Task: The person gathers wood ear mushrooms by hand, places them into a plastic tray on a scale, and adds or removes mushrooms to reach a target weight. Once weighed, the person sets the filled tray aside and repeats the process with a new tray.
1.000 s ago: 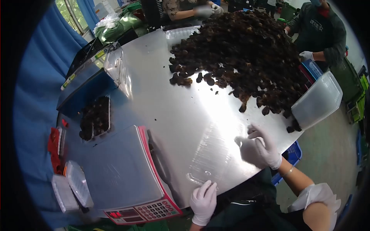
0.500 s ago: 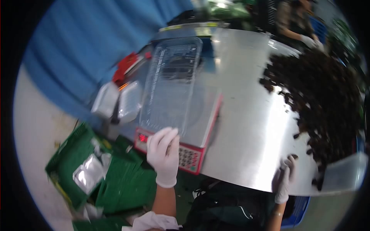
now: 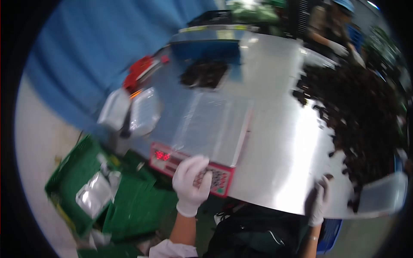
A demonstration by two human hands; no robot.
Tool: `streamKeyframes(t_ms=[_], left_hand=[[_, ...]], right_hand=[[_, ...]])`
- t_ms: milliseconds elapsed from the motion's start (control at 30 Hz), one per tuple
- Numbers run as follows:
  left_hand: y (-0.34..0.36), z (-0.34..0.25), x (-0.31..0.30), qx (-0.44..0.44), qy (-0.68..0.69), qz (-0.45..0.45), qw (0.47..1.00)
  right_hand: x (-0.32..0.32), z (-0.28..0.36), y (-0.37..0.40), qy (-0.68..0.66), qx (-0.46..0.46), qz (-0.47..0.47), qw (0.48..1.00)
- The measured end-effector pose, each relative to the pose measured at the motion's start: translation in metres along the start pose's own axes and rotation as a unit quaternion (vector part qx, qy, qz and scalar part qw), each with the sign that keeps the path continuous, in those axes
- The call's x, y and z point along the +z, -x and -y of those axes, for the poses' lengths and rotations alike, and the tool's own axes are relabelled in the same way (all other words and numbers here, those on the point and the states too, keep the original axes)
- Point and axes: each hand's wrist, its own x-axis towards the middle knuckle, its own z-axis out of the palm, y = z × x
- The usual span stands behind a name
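Note:
My left hand [image 3: 192, 182], in a white glove, hovers over the keypad of the red-framed scale [image 3: 223, 182], fingers curled with a gap between them and the thumb. Nothing shows in that gap but the keys. A clear plastic tray [image 3: 200, 122], blurred, lies on the scale's platform. My right hand [image 3: 319, 202], also gloved, is at the metal table's front edge, its fingertips closed on a small dark piece [image 3: 329, 176]. The large heap of dark pieces [image 3: 361, 107] lies beyond it.
Behind the scale is a dark filled pack [image 3: 204, 74]. White trays [image 3: 144, 112] and a red object [image 3: 140, 71] lie left. Green crates [image 3: 137, 202] stand below left. A clear container [image 3: 383, 195] is at right. A co-worker [image 3: 329, 30] with gloved hands is at the far right.
The clear tray, which reached over the dark pack near my left hand, now lies lower on the scale. My left hand has let go and shifted right and down. My right hand is nearly still.

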Motion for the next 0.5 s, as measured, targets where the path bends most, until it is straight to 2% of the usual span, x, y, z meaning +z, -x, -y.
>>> streamKeyframes(t_ms=[33,67,100,133,200,233,300,333,400,467,500], left_hand=[[0.009,-0.010,0.010,0.010,0.030,0.022,0.999],[0.019,-0.018,0.023,0.035,0.046,0.076,0.995],[0.029,-0.029,0.040,0.094,0.071,0.087,0.989],[0.034,-0.041,0.055,0.104,0.130,0.138,0.976],[0.052,-0.050,0.089,0.094,0.209,0.212,0.950],[0.060,-0.054,0.106,0.106,0.226,0.218,0.944],[0.073,-0.061,0.128,-0.053,0.213,0.267,0.939],[0.073,-0.064,0.133,-0.048,0.216,0.272,0.936],[0.066,-0.066,0.139,-0.114,0.188,0.327,0.919],[0.064,-0.063,0.140,-0.136,0.201,0.346,0.906],[0.063,-0.062,0.140,-0.165,0.208,0.357,0.896]], right_hand=[[-0.003,-0.024,-0.001,0.160,-0.099,0.021,0.982],[-0.011,-0.037,0.002,0.323,-0.175,0.041,0.929],[-0.004,-0.007,0.009,0.325,-0.163,0.081,0.928],[0.017,0.022,0.013,0.322,-0.155,0.124,0.926],[0.035,0.028,0.011,0.317,-0.230,0.229,0.891],[0.046,0.034,0.011,0.345,-0.234,0.246,0.875],[0.054,0.032,0.006,0.386,-0.225,0.304,0.842],[0.053,0.034,-0.003,0.387,-0.221,0.297,0.845],[0.050,0.047,-0.041,0.451,-0.251,0.309,0.799],[0.029,0.020,-0.099,0.477,-0.288,0.162,0.815],[0.024,0.035,-0.127,0.454,-0.248,0.020,0.856]])
